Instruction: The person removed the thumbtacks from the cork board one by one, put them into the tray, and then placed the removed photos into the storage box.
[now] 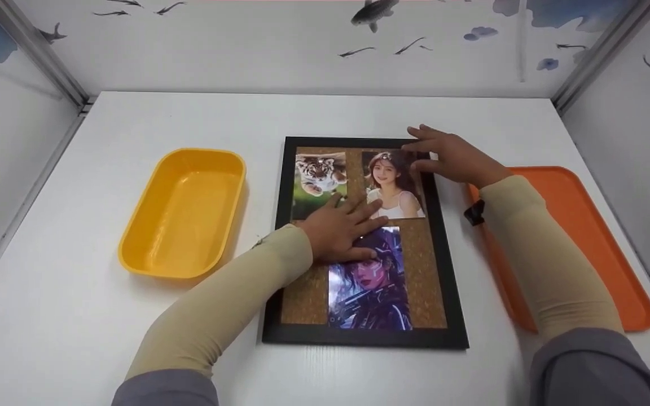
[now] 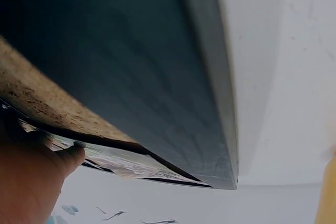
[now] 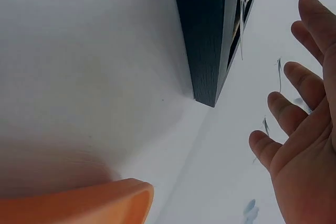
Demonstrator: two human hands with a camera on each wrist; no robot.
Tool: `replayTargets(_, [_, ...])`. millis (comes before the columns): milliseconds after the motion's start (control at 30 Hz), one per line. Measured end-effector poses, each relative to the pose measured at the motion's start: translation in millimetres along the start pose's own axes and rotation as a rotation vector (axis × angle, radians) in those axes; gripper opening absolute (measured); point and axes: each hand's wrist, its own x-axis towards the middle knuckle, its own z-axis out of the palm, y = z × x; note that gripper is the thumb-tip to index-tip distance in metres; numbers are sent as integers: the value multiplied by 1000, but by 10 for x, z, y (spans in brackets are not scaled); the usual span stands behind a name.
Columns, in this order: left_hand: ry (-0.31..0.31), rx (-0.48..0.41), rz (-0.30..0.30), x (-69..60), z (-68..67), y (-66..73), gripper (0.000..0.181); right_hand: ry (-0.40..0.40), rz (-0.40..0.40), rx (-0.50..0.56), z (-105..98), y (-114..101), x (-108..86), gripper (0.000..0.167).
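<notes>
A black-framed cork board (image 1: 424,270) lies flat on the table with three pictures on it. At its upper left is a tiger cub photo (image 1: 316,175), at the upper right a portrait photo (image 1: 390,180) of a person, and at the lower middle a purple cyberpunk-style picture (image 1: 370,293). My left hand (image 1: 339,231) rests with spread fingers at the board's middle, covering the top of the purple picture. Over the upper right corner is my right hand (image 1: 457,158), fingers loosely extended; in the right wrist view this hand (image 3: 304,145) holds nothing and appears apart from the frame (image 3: 202,40).
A yellow basin (image 1: 187,220) stands left of the board on the white table (image 1: 65,237). On the right, an orange tray (image 1: 579,225) lies partly under my right forearm. Printed white panels (image 1: 280,51) enclose the back and sides.
</notes>
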Motion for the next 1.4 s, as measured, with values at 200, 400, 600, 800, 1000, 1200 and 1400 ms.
replayTargets(200, [4, 9, -3, -5, 6, -4, 77, -22, -1, -9, 2, 13, 122, 46])
replayTargets(400, [1, 22, -10, 11, 23, -5, 77, -15, -43, -55, 27, 36, 278, 42])
replayTargets(600, [10, 12, -6, 42, 46, 7, 78, -3, -79, -161, 50, 71, 354, 38])
replayTargets(800, [7, 14, 1, 19, 21, 5, 77, 37, -160, -219, 117, 82, 439, 32])
replayTargets(1000, [21, 21, -8, -34, 42, -8, 77, 42, -199, -201, 175, 20, 569, 31])
replayTargets(1200, [25, 20, -6, -44, 55, 7, 78, -15, -205, -170, 229, -1, 635, 32])
replayTargets(1400, [24, 30, -3, -18, 40, -6, 78, -6, -167, -120, 255, 26, 633, 32])
